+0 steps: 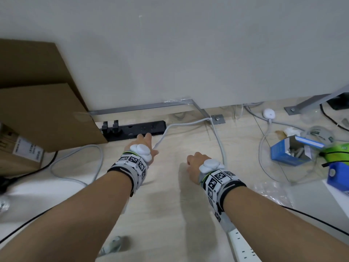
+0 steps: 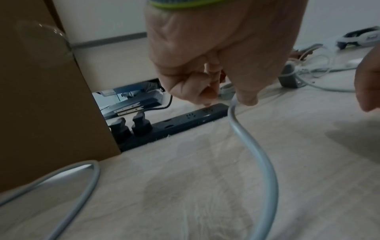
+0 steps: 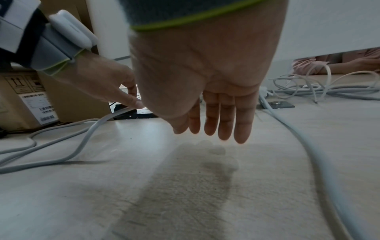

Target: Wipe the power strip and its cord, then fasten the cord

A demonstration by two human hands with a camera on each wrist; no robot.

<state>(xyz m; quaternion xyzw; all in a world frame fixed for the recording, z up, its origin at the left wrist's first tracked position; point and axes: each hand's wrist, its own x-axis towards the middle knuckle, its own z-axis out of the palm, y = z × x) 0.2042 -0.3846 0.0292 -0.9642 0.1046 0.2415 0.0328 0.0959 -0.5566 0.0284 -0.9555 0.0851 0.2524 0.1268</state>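
A black power strip (image 1: 136, 129) (image 2: 185, 121) lies on the pale floor against the white panel, with two black plugs (image 2: 131, 126) in its left end. A grey-white cord (image 1: 188, 122) (image 2: 252, 152) (image 3: 90, 129) runs past its right end. My left hand (image 1: 149, 142) (image 2: 226, 101) pinches this cord between thumb and fingers just in front of the strip. My right hand (image 1: 194, 161) (image 3: 213, 129) hovers palm down over bare floor, fingers straight, holding nothing. A white power strip (image 1: 241, 246) lies under my right forearm. No cloth is visible.
Cardboard boxes (image 1: 37, 91) stand at the left, one covering the black strip's left end. A metal bracket (image 1: 217, 119) is bolted down where the cord bends. At the right lie tangled cables (image 3: 329, 91), a blue carton (image 1: 290, 150) and a white round plug (image 1: 269, 113).
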